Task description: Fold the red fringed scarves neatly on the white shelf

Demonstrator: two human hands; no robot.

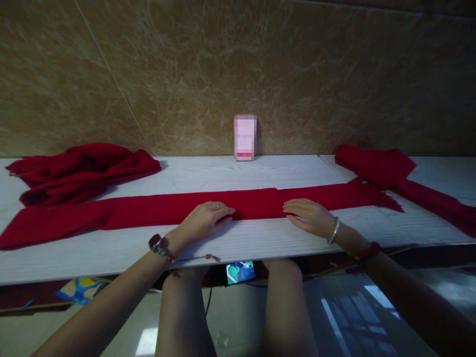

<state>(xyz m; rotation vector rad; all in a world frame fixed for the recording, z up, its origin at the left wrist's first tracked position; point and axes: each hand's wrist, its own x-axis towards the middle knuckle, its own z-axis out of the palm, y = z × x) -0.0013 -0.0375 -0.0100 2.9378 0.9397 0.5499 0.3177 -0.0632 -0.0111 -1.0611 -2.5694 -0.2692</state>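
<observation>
A long red scarf (148, 210) lies stretched flat across the white table (260, 238), its fringed end at the right. My left hand (204, 220) rests on the scarf's near edge just left of the middle, fingers laid flat and pointing right. My right hand (308, 215) rests on the same edge a little to the right, fingers flat and pointing left. Neither hand grips anything. There is a watch on my left wrist and a bangle on my right.
A heap of red scarves (82, 171) lies at the back left. Another red scarf (394, 173) lies at the back right, trailing to the table's right edge. A blurred pink box (245, 137) stands against the marble wall. My knees and a lit phone (240, 272) are under the table.
</observation>
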